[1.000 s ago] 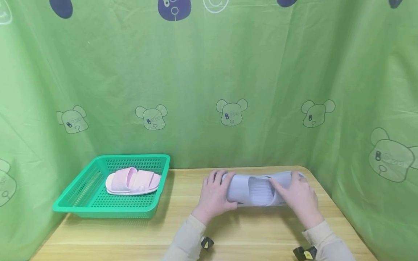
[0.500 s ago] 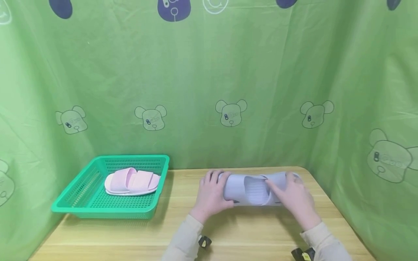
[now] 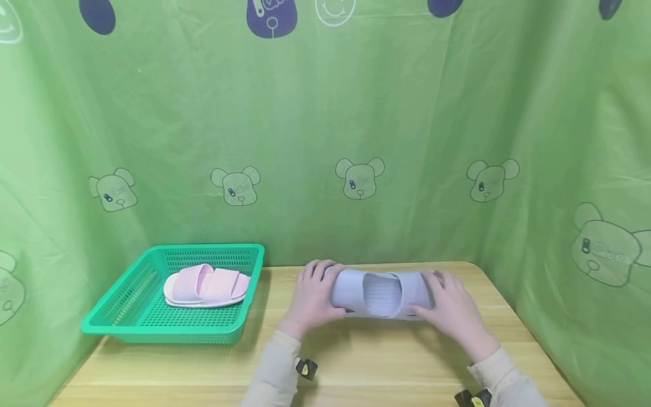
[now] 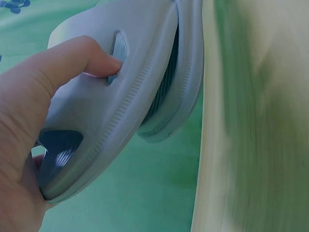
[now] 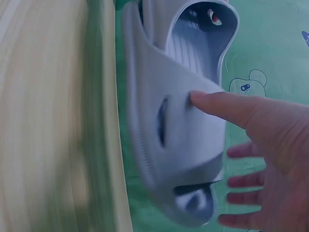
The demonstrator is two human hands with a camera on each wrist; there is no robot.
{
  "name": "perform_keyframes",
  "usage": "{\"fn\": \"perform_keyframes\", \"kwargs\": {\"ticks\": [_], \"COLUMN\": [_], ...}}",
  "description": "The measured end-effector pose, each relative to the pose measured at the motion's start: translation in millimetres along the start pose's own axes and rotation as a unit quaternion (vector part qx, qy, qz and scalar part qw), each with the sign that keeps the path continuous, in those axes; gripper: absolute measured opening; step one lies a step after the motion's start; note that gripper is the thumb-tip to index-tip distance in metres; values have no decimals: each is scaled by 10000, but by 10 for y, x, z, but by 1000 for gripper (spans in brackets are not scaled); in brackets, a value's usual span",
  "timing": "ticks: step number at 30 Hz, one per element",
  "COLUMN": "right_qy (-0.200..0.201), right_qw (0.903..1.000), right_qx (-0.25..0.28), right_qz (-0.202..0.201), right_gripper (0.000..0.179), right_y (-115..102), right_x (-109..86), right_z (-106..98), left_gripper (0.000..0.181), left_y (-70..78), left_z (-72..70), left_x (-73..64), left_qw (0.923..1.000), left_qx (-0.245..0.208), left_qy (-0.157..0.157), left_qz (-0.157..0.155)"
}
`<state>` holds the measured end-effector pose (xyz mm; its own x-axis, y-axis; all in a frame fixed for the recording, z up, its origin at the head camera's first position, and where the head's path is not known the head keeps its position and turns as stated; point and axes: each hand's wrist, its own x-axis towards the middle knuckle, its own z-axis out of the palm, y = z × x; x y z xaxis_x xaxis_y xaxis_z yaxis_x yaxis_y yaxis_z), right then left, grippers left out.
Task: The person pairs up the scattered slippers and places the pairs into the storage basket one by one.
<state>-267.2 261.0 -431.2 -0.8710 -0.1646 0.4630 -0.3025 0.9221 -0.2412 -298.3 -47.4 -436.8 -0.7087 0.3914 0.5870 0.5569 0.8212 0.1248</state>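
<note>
A pair of grey-blue slippers [image 3: 351, 291], sole to sole at one end and overlapping at the straps, lies across both hands close over the wooden table. My left hand [image 3: 311, 297] grips the left slipper. In the left wrist view its thumb presses by a slot in the strap [image 4: 130, 53], with the other fingers mostly hidden behind. At the right end my right hand [image 3: 452, 305] has its thumb on the strap [image 5: 178, 121] of the other slipper. Its remaining fingers stay extended and spread beside the slipper in the right wrist view.
On the left of the table [image 3: 386, 367] stands a green plastic basket [image 3: 168, 333] with pink slippers [image 3: 218, 284] in it. Green curtains [image 3: 305, 113] printed with bear faces hang behind the table and at both sides.
The grey-blue slippers and my left hand have shifted left toward the basket. My right hand has moved less, so its fingers now sit nearer the end of the slippers.
</note>
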Motion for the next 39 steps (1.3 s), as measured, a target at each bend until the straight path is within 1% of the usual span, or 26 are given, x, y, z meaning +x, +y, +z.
{"fn": "perform_keyframes", "kwargs": {"ticks": [4, 8, 13, 17, 24, 32, 39], "right_qy": [291, 329, 272, 244, 137, 174, 247], "right_qw": [9984, 9966, 9948, 9942, 9936, 9923, 9896], "right_qx": [-129, -194, -290, -322, -311, -265, -198], "right_qz": [-459, -733, -942, -1001, -1074, -1198, -1404], "right_gripper": [98, 106, 115, 119, 117, 109, 104], "right_y": [-1, -17, 6, 22, 19, 17, 24], "right_x": [1, 13, 20, 24, 15, 8, 26], "right_z": [26, 35, 82, 111, 114, 106, 126], "left_gripper": [90, 88, 86, 86, 87, 88, 90], "left_y": [-59, -108, -155, -168, -175, -178, -162], "left_z": [-51, -92, -111, -129, -139, -160, -178], "left_x": [2, 3, 4, 8, 1, 6, 7], "left_qw": [9999, 9997, 9992, 9989, 9988, 9986, 9987], "left_qx": [-113, -206, -287, -331, -311, -304, -204], "left_qy": [-2, -16, -74, -100, -134, -239, -363], "left_qz": [50, 152, 283, 332, 359, 348, 285]}}
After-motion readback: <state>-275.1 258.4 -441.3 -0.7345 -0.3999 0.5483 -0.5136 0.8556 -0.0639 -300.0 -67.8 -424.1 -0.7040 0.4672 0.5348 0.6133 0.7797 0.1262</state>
